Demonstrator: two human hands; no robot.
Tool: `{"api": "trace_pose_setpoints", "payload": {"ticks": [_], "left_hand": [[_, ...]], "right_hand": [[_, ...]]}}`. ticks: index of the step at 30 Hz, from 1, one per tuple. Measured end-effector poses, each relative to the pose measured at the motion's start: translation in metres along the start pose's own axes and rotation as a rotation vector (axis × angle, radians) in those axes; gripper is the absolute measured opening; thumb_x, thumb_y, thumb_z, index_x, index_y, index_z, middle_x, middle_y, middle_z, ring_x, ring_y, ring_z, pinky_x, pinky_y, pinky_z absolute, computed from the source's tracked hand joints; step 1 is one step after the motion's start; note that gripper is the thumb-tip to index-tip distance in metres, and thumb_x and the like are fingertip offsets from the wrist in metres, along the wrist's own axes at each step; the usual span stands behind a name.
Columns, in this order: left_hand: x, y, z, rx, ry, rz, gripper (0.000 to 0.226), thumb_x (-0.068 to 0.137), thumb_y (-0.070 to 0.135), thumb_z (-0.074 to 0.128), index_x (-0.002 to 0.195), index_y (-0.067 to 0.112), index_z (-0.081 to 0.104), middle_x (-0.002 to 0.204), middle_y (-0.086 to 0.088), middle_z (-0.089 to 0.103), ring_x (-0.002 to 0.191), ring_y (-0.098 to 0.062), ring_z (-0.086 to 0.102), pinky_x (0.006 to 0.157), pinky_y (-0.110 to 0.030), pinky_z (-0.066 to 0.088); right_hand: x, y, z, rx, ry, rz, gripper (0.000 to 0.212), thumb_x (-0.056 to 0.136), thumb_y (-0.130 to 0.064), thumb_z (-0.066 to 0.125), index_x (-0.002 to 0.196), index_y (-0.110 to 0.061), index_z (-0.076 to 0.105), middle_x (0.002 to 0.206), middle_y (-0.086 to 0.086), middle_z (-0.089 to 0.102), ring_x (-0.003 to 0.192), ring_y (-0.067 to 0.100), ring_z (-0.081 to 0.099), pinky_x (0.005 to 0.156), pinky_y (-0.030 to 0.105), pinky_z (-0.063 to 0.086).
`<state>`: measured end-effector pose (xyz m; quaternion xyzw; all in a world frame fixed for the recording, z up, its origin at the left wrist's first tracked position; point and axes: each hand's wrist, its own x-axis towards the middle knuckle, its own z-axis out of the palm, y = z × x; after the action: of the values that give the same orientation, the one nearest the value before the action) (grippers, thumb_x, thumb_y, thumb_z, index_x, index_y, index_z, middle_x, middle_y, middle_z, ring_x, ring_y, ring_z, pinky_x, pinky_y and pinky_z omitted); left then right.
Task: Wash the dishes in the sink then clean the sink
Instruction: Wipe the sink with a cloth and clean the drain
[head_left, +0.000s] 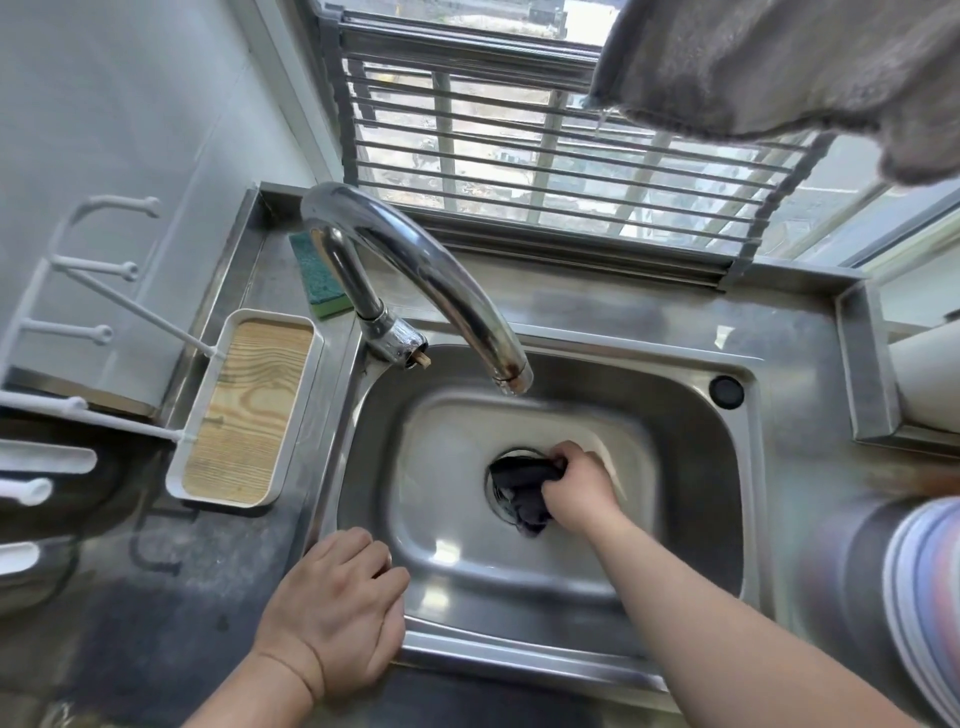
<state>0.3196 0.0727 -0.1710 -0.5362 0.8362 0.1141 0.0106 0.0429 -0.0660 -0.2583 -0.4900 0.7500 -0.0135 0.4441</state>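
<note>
- Stainless steel sink (691, 467) is filling the centre of the view, its basin holding no dishes.
- Right hand (576, 486) is reaching down into the basin, fingers closed tight around a dark cloth (524, 486).
- Dark cloth is pressing on the drain (497, 506) near the middle of the basin floor, covering most of it; the hand sits at 3 o'clock from the drain.
- Left hand (337, 613) is resting on the sink's front-left rim, at 7 o'clock from the drain, fingers curled together over the edge and holding nothing.
- Chrome faucet (415, 270) is arching from 10 o'clock, its spout ending above the basin's far side; whether water is running, cannot tell.
- Green sponge (317, 280) is lying behind the faucet base, at 11 o'clock.
- Wood-lined white tray (244, 410) is sitting on the counter at 9 o'clock, just beside the sink.
- Grey towel (779, 67) is hanging at 1 o'clock, in front of the window bars.
</note>
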Motion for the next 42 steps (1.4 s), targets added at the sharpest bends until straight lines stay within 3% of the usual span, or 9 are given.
{"api": "trace_pose_setpoints", "payload": {"ticks": [2, 8, 13, 17, 22, 28, 34, 38, 42], "left_hand": [[0.0, 0.0, 0.0, 0.002, 0.002, -0.003, 0.015, 0.077, 0.03, 0.063, 0.067, 0.023, 0.054, 0.073, -0.001, 0.052, 0.072, -0.029, 0.05, 0.07, -0.042, 0.044], [0.0, 0.0, 0.001, -0.006, 0.0, 0.001, 0.016, 0.078, 0.032, 0.062, 0.067, 0.023, 0.054, 0.073, 0.0, 0.052, 0.073, -0.029, 0.051, 0.074, -0.042, 0.043], [0.0, 0.0, 0.001, -0.008, -0.021, -0.005, 0.015, 0.077, 0.032, 0.063, 0.068, 0.024, 0.055, 0.074, 0.0, 0.053, 0.074, -0.028, 0.051, 0.072, -0.042, 0.045], [0.0, -0.001, 0.002, -0.003, -0.041, -0.005, 0.015, 0.076, 0.032, 0.065, 0.068, 0.024, 0.056, 0.075, 0.0, 0.053, 0.075, -0.029, 0.052, 0.073, -0.042, 0.047], [0.0, -0.001, 0.001, 0.001, -0.042, -0.001, 0.016, 0.076, 0.032, 0.065, 0.067, 0.024, 0.056, 0.074, 0.0, 0.053, 0.074, -0.028, 0.051, 0.073, -0.042, 0.045], [0.0, 0.0, 0.0, 0.001, -0.03, -0.002, 0.015, 0.077, 0.031, 0.064, 0.067, 0.024, 0.055, 0.073, -0.001, 0.053, 0.073, -0.029, 0.051, 0.07, -0.043, 0.046], [0.001, 0.0, 0.0, 0.005, -0.031, 0.0, 0.015, 0.077, 0.032, 0.064, 0.068, 0.023, 0.055, 0.073, -0.001, 0.053, 0.073, -0.029, 0.051, 0.07, -0.043, 0.046], [0.0, -0.001, 0.0, 0.004, -0.035, -0.002, 0.016, 0.077, 0.033, 0.064, 0.068, 0.024, 0.054, 0.074, -0.001, 0.052, 0.074, -0.029, 0.05, 0.073, -0.042, 0.044], [0.001, 0.0, 0.0, 0.004, -0.038, -0.004, 0.016, 0.077, 0.032, 0.065, 0.068, 0.023, 0.055, 0.074, -0.001, 0.053, 0.074, -0.029, 0.05, 0.072, -0.042, 0.043]], "right_hand": [[-0.007, 0.003, 0.011, -0.455, 0.086, -0.155, 0.043, 0.085, -0.013, 0.054, 0.127, -0.026, 0.057, 0.132, 0.006, 0.044, 0.116, 0.033, 0.049, 0.093, 0.04, 0.052], [-0.014, -0.011, 0.046, -0.553, -0.233, -0.153, 0.053, 0.092, -0.058, 0.046, 0.13, -0.025, 0.062, 0.155, 0.003, 0.038, 0.146, 0.042, 0.023, 0.112, 0.05, 0.037], [0.004, -0.01, 0.041, -0.7, -0.309, -0.245, 0.034, 0.101, -0.033, 0.047, 0.129, -0.021, 0.064, 0.143, 0.005, 0.051, 0.138, 0.035, 0.038, 0.106, 0.043, 0.04], [0.013, -0.01, 0.019, -0.405, -0.265, -0.22, 0.022, 0.094, -0.026, 0.054, 0.101, -0.017, 0.074, 0.104, 0.007, 0.074, 0.1, 0.031, 0.065, 0.082, 0.031, 0.051], [0.015, -0.002, -0.024, 0.43, -0.034, 0.115, 0.013, 0.066, -0.024, 0.053, 0.067, -0.014, 0.062, 0.06, 0.009, 0.057, 0.06, 0.026, 0.053, 0.056, 0.034, 0.043], [0.02, -0.006, -0.032, 0.479, -0.082, 0.145, 0.015, 0.078, -0.013, 0.054, 0.066, -0.014, 0.063, 0.068, 0.018, 0.06, 0.063, 0.031, 0.057, 0.056, 0.049, 0.056], [0.005, -0.006, 0.014, -0.467, -0.046, -0.206, 0.041, 0.095, -0.044, 0.053, 0.133, -0.029, 0.059, 0.136, 0.003, 0.047, 0.125, 0.032, 0.045, 0.101, 0.044, 0.047], [0.0, -0.011, 0.048, -0.601, -0.212, -0.167, 0.049, 0.092, -0.039, 0.059, 0.135, -0.017, 0.054, 0.139, 0.013, 0.054, 0.128, 0.036, 0.052, 0.104, 0.039, 0.047], [0.009, -0.022, 0.057, -0.336, -0.25, 0.036, 0.051, 0.085, -0.034, 0.068, 0.129, -0.009, 0.058, 0.131, 0.013, 0.064, 0.122, 0.032, 0.061, 0.1, 0.032, 0.05]]}}
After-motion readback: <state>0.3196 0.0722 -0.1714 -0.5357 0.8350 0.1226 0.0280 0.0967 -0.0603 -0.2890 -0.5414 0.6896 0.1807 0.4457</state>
